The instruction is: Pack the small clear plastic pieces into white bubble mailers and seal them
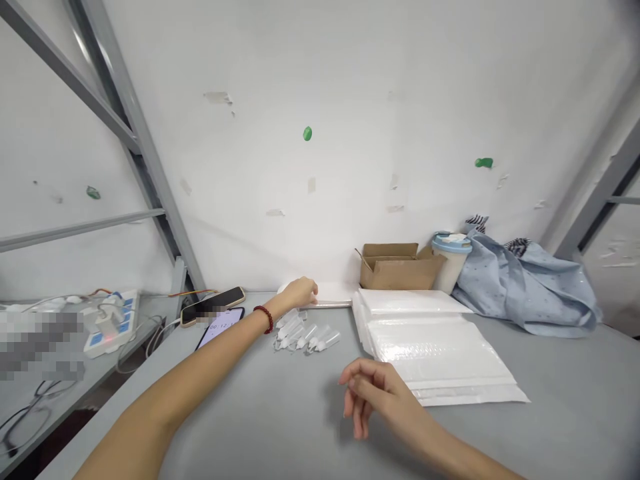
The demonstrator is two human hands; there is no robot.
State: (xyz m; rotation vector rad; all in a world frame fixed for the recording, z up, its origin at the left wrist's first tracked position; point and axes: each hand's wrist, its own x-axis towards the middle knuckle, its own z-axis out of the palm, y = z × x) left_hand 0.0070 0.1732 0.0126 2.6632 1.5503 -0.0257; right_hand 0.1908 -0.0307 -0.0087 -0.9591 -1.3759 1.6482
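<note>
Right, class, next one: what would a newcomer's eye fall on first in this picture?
Probably the two bare arms: the left hand at the back of the grey table, a red beaded bracelet on its wrist, and the right hand loosely curled nearer the front. Next, the shiny white mailers right of centre, and the small clear tubes clustered between them and the bracelet.

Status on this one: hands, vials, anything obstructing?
Left hand beyond the clear vials, grip unclear. Right hand loosely curled, nothing visibly held. Vials lie grouped on the tabletop. Bubble mailers to their right, seemingly not blocking.
</note>
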